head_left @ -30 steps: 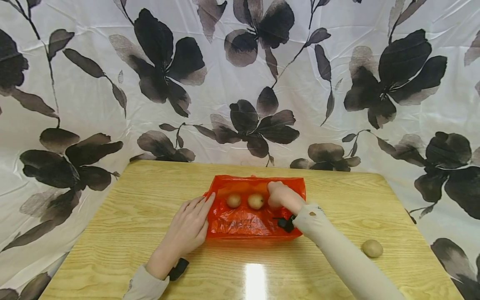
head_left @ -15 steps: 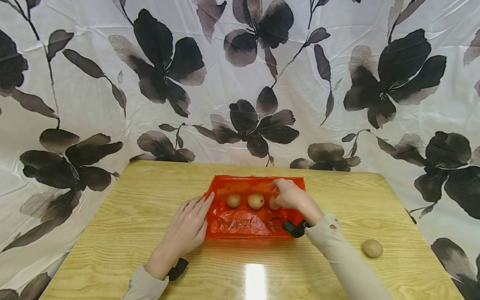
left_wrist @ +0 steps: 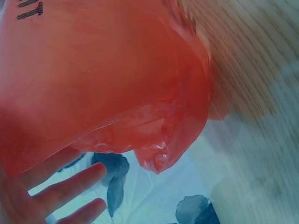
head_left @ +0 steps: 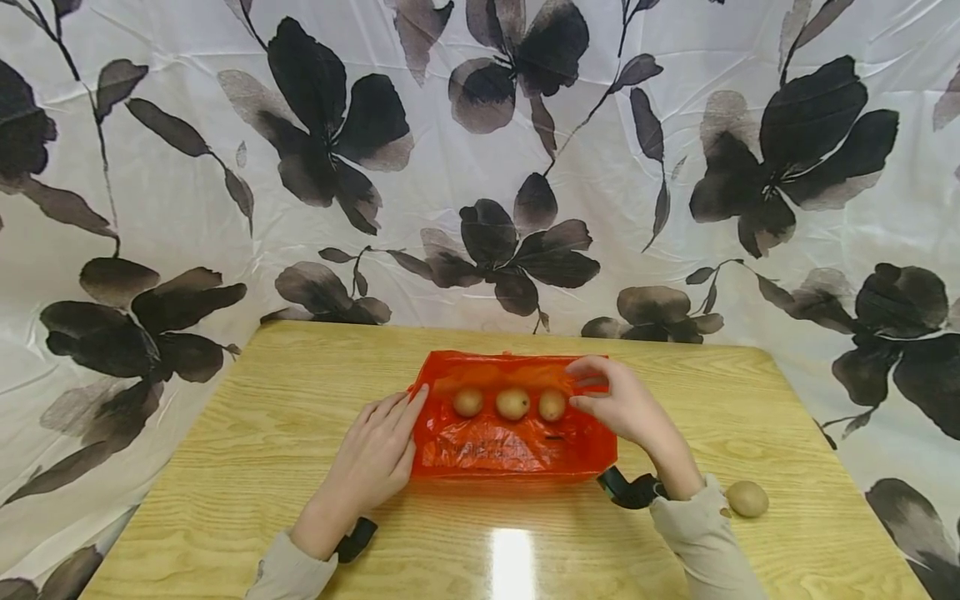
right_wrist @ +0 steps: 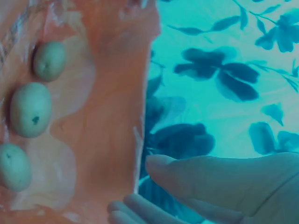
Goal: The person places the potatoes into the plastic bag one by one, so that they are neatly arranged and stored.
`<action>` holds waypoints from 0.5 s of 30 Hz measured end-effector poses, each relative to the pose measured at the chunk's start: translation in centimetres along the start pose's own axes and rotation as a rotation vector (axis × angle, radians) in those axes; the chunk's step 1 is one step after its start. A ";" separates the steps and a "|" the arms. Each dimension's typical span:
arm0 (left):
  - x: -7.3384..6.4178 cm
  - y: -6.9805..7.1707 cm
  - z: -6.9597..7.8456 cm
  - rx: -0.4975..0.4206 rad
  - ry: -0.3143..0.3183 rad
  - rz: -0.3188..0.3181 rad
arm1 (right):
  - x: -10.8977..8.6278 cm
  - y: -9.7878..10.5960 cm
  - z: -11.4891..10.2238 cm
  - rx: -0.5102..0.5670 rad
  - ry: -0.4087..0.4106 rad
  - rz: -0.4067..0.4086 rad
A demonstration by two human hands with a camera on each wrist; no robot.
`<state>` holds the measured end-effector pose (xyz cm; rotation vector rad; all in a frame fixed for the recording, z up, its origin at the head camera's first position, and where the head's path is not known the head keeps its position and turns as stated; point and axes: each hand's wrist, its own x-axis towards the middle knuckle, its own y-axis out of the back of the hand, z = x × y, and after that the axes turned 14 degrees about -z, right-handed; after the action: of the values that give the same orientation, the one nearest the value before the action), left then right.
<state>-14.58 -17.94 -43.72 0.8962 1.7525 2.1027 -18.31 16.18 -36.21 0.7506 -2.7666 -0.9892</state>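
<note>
A red plastic bag (head_left: pixel 487 454) lies spread open on the table, with three brown potatoes in a row inside it: the left potato (head_left: pixel 468 402), the middle potato (head_left: pixel 513 403) and the right potato (head_left: pixel 552 405). My left hand (head_left: pixel 378 450) rests with straight fingers against the bag's left side; in the left wrist view its fingers (left_wrist: pixel 70 189) are spread beside the bag wall. Over the bag's right edge, my right hand (head_left: pixel 626 404) holds nothing, its fingers and thumb parted close to the right potato. The right wrist view shows that hand's thumb (right_wrist: pixel 187 175) beside the bag's rim.
Another potato (head_left: pixel 747 499) lies on the wooden table (head_left: pixel 300 400) to the right, close to the right sleeve (head_left: pixel 701 533). A floral cloth (head_left: pixel 480 167) hangs behind the table's far edge. Small black cameras are strapped at both wrists.
My right hand has let go of the right potato and drawn back to the right, so that potato now shows fully. The left hand has stayed in place.
</note>
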 end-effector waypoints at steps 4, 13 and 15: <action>0.1 0.0 0.0 -0.014 0.004 0.007 | -1.4 0.3 0.3 0.076 0.051 0.044; 0.4 0.3 -0.1 -0.040 0.019 0.002 | -4.4 1.4 1.8 0.096 0.360 0.096; 0.5 0.3 -0.2 -0.044 0.021 0.000 | -5.0 1.7 2.1 0.094 0.409 0.110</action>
<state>-15.01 -17.86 -43.26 0.8660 1.7098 2.1494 -15.22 20.96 -36.53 0.7106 -2.4776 -0.6080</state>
